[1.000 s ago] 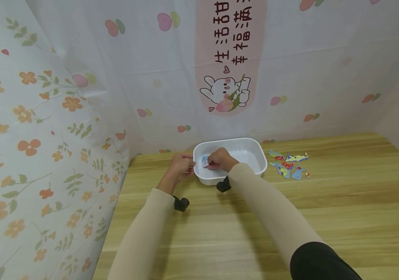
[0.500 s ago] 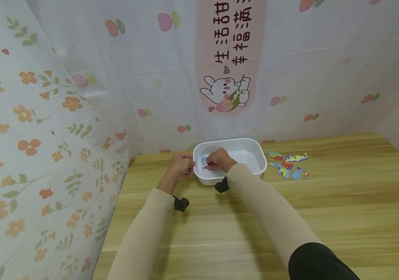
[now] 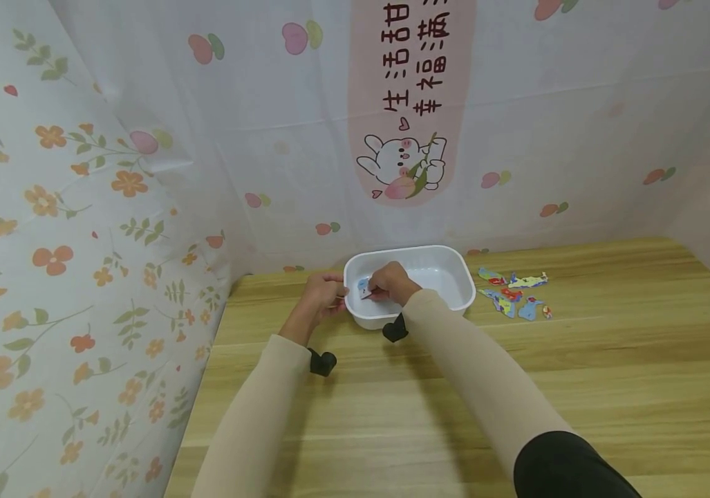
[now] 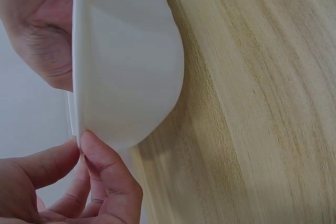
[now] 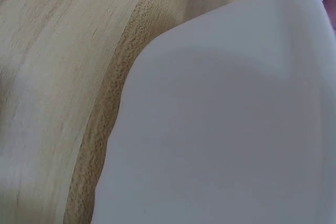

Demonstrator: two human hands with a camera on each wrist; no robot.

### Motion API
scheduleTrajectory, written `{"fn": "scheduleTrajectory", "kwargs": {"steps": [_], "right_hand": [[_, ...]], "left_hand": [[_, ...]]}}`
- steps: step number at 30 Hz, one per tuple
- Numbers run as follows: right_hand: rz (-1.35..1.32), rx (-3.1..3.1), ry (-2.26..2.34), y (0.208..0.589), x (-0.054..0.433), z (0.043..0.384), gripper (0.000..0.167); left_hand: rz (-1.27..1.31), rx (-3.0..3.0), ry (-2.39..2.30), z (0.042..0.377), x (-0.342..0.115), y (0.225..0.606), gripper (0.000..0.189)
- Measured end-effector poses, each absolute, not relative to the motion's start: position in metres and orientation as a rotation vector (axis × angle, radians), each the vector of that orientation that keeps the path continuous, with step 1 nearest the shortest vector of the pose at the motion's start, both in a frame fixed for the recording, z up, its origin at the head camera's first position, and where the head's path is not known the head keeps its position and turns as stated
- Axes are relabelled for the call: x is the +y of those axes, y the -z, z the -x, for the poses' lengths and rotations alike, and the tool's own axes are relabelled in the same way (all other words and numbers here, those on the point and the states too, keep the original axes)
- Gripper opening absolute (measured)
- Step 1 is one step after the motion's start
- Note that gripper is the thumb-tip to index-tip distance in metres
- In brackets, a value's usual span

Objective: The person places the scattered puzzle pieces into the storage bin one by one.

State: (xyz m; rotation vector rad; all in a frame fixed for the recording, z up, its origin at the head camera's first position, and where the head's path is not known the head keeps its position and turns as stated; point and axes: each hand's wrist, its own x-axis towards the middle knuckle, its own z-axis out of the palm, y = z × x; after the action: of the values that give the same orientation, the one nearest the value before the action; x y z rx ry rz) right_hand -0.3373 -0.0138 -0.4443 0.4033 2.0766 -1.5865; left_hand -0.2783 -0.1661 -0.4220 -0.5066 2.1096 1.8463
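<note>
A white plastic basin (image 3: 472, 290) stands near the back of the table. At its left end my left hand (image 3: 321, 296) holds the rim; in the left wrist view, thumb and forefinger pinch the basin's edge (image 4: 79, 77). My right hand (image 3: 393, 282) reaches inside the basin, fingers bent, gripping a small flat light-blue and white piece (image 3: 363, 286) near the left inner wall. The piece's kind is too small to tell, and part of it lies under the fingers. In the right wrist view the basin's outer wall (image 5: 210, 129) hides the right hand.
Several colourful, irregular cut-out pieces (image 3: 507, 303) lie on the wooden table (image 3: 610, 346) just right of the basin. Behind the table hangs a printed cloth (image 3: 292, 173), with a floral cloth (image 3: 81, 277) on the left side.
My right hand has shifted very slightly left inside the basin with the small piece. The left hand and the basin have stayed in place.
</note>
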Motion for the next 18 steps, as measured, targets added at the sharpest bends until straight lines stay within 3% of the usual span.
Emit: {"fn": "scheduleTrajectory", "kwargs": {"steps": [18], "right_hand": [[-0.37,2.127,1.57,0.432,-0.003,0.335,0.026]], "left_hand": [[0.521,2.136,-1.844,0.278,-0.165,0.421,0.037]]}}
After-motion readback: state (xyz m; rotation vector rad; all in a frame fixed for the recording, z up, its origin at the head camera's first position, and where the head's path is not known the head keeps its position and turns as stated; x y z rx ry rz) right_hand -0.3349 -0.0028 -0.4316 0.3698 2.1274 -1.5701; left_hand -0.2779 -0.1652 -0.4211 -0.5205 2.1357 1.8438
